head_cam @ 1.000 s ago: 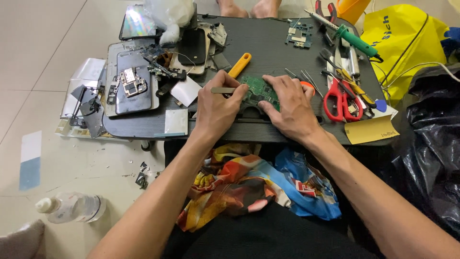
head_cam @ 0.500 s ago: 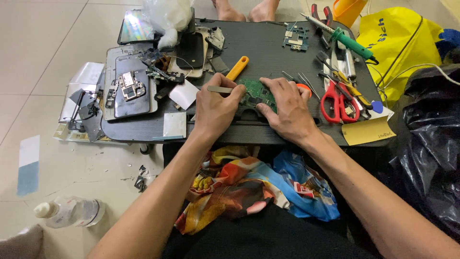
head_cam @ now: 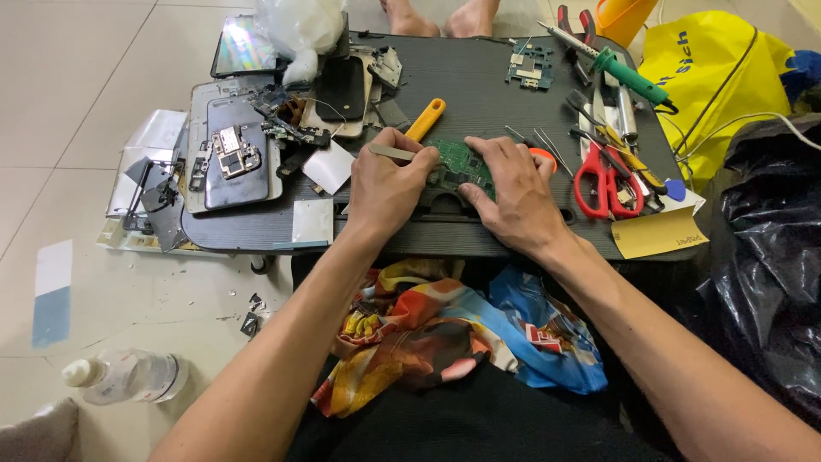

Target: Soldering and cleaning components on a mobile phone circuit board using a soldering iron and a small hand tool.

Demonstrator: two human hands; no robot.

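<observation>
Dark tabletop (head_cam: pixel 479 77) sits over the lap. On its near edge, the left hand (head_cam: pixel 386 184) pinches metal tweezers (head_cam: pixel 392 152), and the right hand (head_cam: pixel 511 190) presses flat on a green circuit board (head_cam: pixel 457 162) between them. Red scissors (head_cam: pixel 603 175) lie farther right.

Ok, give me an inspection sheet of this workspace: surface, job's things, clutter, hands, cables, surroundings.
Surface: dark low table, crowded at both ends.
Job's things: green circuit board lies flat between both hands; metal tweezers in the left hand.
Clutter: opened phone and loose parts at one end; red scissors, green-handled tool and yellow-handled tool nearby.
Hands: left hand has its grip shut on the tweezers; right hand presses on the board, fingers spread.
Cables: thin white cable across the bags.
Surroundings: tiled floor, plastic bottle, yellow bag, black bag.
</observation>
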